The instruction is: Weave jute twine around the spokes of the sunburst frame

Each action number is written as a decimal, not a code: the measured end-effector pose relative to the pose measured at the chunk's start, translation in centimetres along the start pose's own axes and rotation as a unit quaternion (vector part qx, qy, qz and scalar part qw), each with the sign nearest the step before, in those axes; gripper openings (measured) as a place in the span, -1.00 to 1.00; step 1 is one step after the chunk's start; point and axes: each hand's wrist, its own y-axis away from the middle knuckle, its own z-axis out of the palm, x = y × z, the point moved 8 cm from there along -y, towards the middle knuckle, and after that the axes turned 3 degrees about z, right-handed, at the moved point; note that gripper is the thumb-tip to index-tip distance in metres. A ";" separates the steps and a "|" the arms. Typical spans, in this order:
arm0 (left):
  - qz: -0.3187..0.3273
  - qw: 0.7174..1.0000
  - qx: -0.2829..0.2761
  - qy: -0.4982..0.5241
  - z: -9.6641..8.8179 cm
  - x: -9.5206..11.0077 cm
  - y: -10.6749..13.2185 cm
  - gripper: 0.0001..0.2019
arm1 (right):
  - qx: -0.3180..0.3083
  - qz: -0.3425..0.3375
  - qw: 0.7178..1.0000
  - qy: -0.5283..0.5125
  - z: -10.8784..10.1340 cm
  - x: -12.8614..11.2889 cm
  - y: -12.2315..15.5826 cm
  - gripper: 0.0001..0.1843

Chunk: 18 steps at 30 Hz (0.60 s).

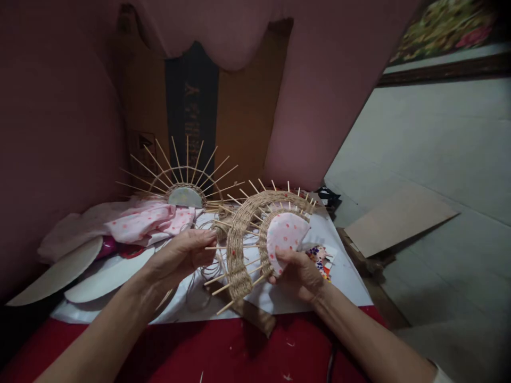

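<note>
My right hand [299, 271] grips a half-round woven piece by its spotted pink fabric centre [285, 236], thumb on the front. Thin wooden sticks fan out from that centre. Two bands of twine are woven through them, and the wide outer band [238, 250] leaves the stick ends bare. Beside the left stick tips, my left hand [195, 247] is closed in a pinch; what lies between its fingers is too small to make out. Behind it sits a ball of twine [224, 219], with loose strands hanging below.
A second stick fan with a pale half-round base [186, 198] stands behind, against cardboard [247, 106]. Spotted pink cloth [139, 223] and pale curved boards [107, 276] lie left. A patterned scrap [318, 259] rests right on white covering [343, 287]. A flat board [399, 218] lies farther right.
</note>
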 end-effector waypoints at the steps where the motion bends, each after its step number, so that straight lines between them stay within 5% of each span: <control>1: -0.009 1.000 -0.007 0.005 -0.1 -0.1 0.0 -0.80 | 0.007 0.000 1.000 0.006 -0.1 0.0 -0.1 -0.78; 3: -0.023 0.999 -0.011 -0.024 -0.4 -0.2 0.1 -0.79 | 0.019 0.000 1.000 0.019 -0.2 -0.2 -0.1 -0.79; 7: 0.049 0.979 0.038 -0.193 -1.4 1.1 0.0 -0.83 | 0.025 0.002 0.999 0.035 0.1 -0.4 -0.1 -0.81; 11: 0.101 0.946 0.002 -0.308 -0.2 1.8 0.2 -0.84 | 0.034 0.014 0.998 0.047 0.1 -0.3 -0.1 -0.80; 13: 0.160 0.906 -0.020 -0.391 0.8 2.5 0.4 -0.83 | 0.034 0.023 0.998 0.057 0.1 -0.1 -0.1 -0.80; 18: 0.366 0.745 -0.004 -0.558 2.8 4.6 1.6 -0.86 | 0.007 0.045 0.996 0.083 0.4 0.2 -0.1 -0.81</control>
